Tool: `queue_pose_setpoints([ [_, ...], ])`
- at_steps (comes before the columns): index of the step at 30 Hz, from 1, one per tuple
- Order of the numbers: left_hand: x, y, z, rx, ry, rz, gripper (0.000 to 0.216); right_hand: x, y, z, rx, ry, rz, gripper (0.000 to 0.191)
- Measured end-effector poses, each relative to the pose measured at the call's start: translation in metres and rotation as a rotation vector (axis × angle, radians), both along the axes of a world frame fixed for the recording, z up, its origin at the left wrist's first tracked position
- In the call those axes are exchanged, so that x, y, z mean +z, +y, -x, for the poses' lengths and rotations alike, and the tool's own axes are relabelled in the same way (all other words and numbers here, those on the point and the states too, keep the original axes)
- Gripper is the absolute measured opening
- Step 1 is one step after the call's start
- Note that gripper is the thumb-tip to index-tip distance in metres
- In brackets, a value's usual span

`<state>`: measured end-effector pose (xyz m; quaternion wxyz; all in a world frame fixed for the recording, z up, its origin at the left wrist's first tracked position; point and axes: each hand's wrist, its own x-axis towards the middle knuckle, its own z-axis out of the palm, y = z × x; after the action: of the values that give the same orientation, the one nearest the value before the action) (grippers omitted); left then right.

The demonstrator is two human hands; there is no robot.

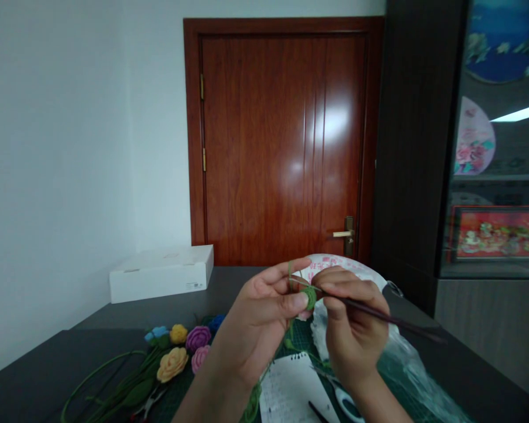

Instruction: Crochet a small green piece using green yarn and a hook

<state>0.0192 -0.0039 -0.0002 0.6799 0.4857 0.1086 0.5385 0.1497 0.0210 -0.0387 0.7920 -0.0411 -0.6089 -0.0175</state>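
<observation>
Behind the dark bench (127,317), a closed reddish-brown wooden door (268,147) is set in a pale wall. Above the bench, between the two hands, a small green crocheted piece (310,298) is held up. It is pinched between the thumb and curled fingers of the left hand (264,311), whose index finger is extended and crossed by a strand of green yarn (290,269). The dark handle of a slender crochet hook (399,322) is pinched by the thumb and fingers of the right hand (355,338); its tip is directed at the piece, though whether a loop is engaged cannot be told. By judgement, the piece is very light, soft and pliable, and hardly slippery; it is best taken flat by its worked edge, so that loops are neither pulled nor crushed. The hook is judged stiff and smooth, best grasped by its handle. In appearance, the piece is compact, rounded and mid-green, its outline partly covered by the thumb. Below, a spiral notepad (286,379) is laid on a green cutting mat (303,338), with crocheted flowers (198,339) to its left.
</observation>
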Motion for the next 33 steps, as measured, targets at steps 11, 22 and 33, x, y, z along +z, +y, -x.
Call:
queue_pose_setpoints([
  [11,0.000,0.008,0.011,-0.022,0.032,-0.126,0.021,0.014,-0.009,0.007,0.650,0.088,0.457,0.022],
  [22,0.001,0.004,0.009,0.265,0.143,-0.157,0.026,0.006,-0.001,0.006,0.389,0.095,0.394,0.011],
  [33,0.003,0.003,0.012,0.257,0.118,-0.107,0.025,0.011,-0.002,-0.007,0.329,0.016,0.296,0.008],
])
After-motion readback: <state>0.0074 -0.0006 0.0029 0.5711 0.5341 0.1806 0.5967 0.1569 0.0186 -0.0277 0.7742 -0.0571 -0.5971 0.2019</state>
